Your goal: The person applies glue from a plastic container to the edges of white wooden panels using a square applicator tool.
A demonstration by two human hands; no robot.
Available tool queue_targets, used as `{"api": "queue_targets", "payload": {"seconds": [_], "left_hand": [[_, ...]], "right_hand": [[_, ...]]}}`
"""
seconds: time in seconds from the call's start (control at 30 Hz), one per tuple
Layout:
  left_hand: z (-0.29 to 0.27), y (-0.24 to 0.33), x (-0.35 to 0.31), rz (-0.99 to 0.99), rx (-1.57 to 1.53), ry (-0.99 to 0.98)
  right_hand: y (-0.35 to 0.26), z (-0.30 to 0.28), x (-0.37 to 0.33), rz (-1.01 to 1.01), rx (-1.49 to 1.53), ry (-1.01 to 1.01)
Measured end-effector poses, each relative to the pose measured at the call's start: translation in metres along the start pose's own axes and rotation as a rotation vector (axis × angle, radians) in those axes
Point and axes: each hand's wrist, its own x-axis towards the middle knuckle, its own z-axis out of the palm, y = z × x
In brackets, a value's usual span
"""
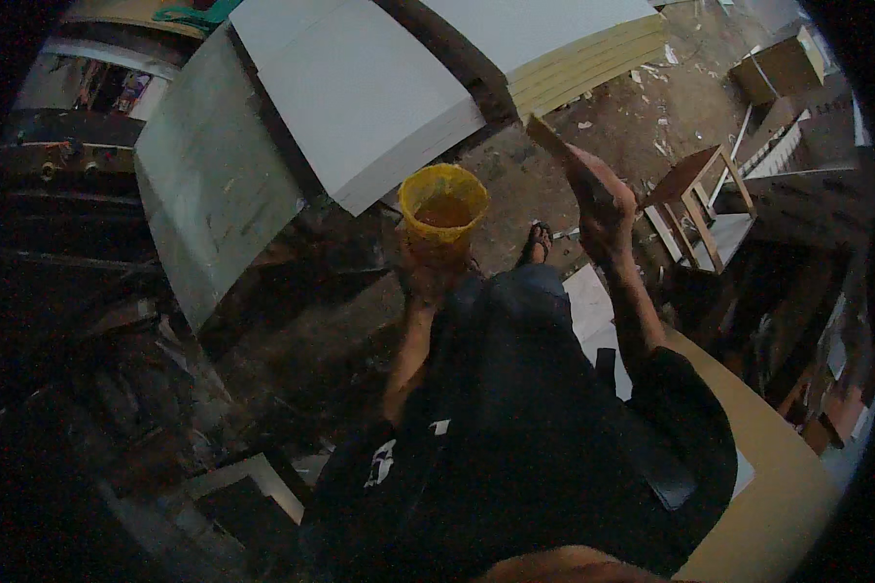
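My left hand is wrapped round a yellow plastic tub from below and holds it upright in front of me. Inside the tub shows a brownish-orange substance, and its rim looks smeared. Raised to the right, my right hand is closed on a thin flat brownish piece that points up and to the left. Whether that piece is a spreader or a scrap of board I cannot make out. The two hands are apart, with the floor showing between them.
Ahead lies a stack of white sheets, with a second stack with yellowish edges beyond it. A grey-green panel leans at left. Wooden frame furniture stands right, near a tan board. Scraps litter the floor.
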Motion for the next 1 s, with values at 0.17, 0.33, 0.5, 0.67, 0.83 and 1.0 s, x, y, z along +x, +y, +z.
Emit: {"api": "queue_targets", "payload": {"seconds": [0.17, 0.33, 0.5, 0.67, 0.83, 1.0], "left_hand": [[0.009, 0.032, 0.044, 0.083, 0.075, 0.037], [0.050, 0.031, 0.062, 0.051, -0.089, -0.069], [0.074, 0.023, 0.065, -0.094, -0.220, -0.141], [0.112, 0.004, 0.082, -0.262, -0.362, -0.149], [0.132, -0.068, 0.079, -0.424, -0.515, -0.149], [0.179, 0.028, 0.137, -0.430, -0.308, 0.097]], "right_hand": [[-0.053, 0.004, 0.051, -0.442, -0.168, -0.362], [-0.019, 0.011, 0.040, -0.535, -0.549, -0.737], [-0.020, -0.030, 0.085, -0.373, -0.198, -0.724], [0.169, -0.107, 0.177, 0.053, -0.404, -0.187], [0.323, -0.165, 0.260, 0.258, -0.723, -0.204], [0.370, -0.186, 0.277, 0.051, -0.941, -0.325]]}}
